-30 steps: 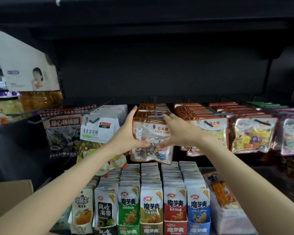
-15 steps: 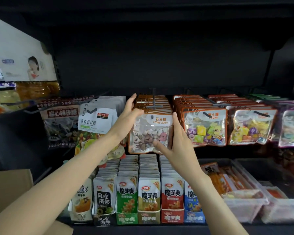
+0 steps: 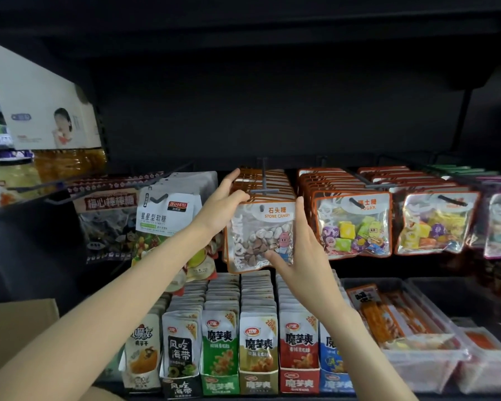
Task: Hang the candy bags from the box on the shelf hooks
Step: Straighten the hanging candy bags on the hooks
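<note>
- The front stone candy bag (image 3: 261,233) is seen hanging at the front of its hook (image 3: 263,183), ahead of a packed row of the same bags, between the white star-candy packet (image 3: 165,215) on one side and the cube-candy bag (image 3: 353,224) on the other.
- The bag's upper left corner is pinched by the left hand (image 3: 223,209), thumb in front and fingers extended along the row behind; the right edge and lower right corner are touched by the right hand (image 3: 298,256), whose fingers are held nearly straight and are not closed round anything.
- The hanging hole appears threaded on the hook tip, but how far back it sits cannot be told; if it is only just caught, the bag could be lost off the tip when the hands are taken away.
- Because the row looks full, the front bag may be pressed forward by those behind it and slid off.
- A sideways pull at the pinched corner could tear the thin header at the hole, or leave the bag hanging crooked.
- The cube-candy bag lies just beside the right hand and could be knocked or swung by a careless withdrawal.
- The standing pouches (image 3: 258,337) on the shelf below could be toppled if the bag is dropped.
- The cardboard box (image 3: 18,328) is seen at the lower left, well apart from both hands; its contents cannot be seen.
</note>
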Motion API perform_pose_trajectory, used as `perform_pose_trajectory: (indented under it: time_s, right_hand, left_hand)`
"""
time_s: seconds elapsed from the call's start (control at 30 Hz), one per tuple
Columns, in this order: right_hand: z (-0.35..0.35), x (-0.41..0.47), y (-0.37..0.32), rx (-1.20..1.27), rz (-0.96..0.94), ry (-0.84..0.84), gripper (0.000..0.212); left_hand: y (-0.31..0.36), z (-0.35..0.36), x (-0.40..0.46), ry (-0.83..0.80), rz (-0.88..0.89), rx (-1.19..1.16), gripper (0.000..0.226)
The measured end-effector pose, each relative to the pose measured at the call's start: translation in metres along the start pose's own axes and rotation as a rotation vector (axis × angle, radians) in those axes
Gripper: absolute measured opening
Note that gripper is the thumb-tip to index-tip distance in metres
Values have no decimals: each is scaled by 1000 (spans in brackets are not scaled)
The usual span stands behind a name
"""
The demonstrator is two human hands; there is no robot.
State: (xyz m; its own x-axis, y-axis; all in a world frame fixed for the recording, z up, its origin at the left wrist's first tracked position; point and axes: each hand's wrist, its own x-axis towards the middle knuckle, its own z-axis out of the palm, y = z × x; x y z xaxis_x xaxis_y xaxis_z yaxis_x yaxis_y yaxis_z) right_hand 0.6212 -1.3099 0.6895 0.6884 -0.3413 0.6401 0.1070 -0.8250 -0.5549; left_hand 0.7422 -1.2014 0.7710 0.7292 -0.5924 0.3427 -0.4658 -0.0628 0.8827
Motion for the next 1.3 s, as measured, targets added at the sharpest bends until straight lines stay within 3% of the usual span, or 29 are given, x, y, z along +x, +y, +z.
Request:
perform_pose_trajectory:
  time_s: [0.2, 0.33, 0.47, 0.6, 0.67, 0.73, 0.83, 0.97, 1.07, 1.13, 1.3]
  right_hand:
    - [-6, -2, 0, -22, -56, -3, 101]
    - [-14, -9, -8, -46, -109, 77, 88]
    - [-21, -15, -27, -20, -352, 302, 53]
    - [-10, -13, -58, 150, -502, 223, 41]
    - [7, -9, -72, 249, -457, 123, 41]
    - [30, -6, -84, 285, -383, 11, 49]
    - [69, 0, -89, 223, -288, -92, 66]
    - [114, 13, -88, 154, -181, -52, 84]
    - [139, 24, -85, 216, -27, -26, 97]
    - [146, 27, -88, 391, 89, -19, 100]
    - [154, 25, -99, 410, 96, 70, 85]
  left_hand:
    - [3, -4, -6, -18, 44, 22, 58]
    - [5, -10, -30, 19, 163, 190, 57]
    - [4, -25, -79, 220, 433, 421, 41]
    - [-7, -64, -115, 506, 715, 551, 25]
    - [-22, -90, -118, 588, 666, 518, 26]
    - [-39, -115, -114, 588, 480, 412, 37]
    - [-59, -136, -98, 468, 170, 188, 51]
    - [-80, -139, -68, 266, -50, 88, 64]
    - [-90, -139, -45, 137, -123, -3, 67]
    - [-95, -138, -38, 61, -108, -102, 60]
    - [-115, -138, -44, -5, 25, -168, 64]
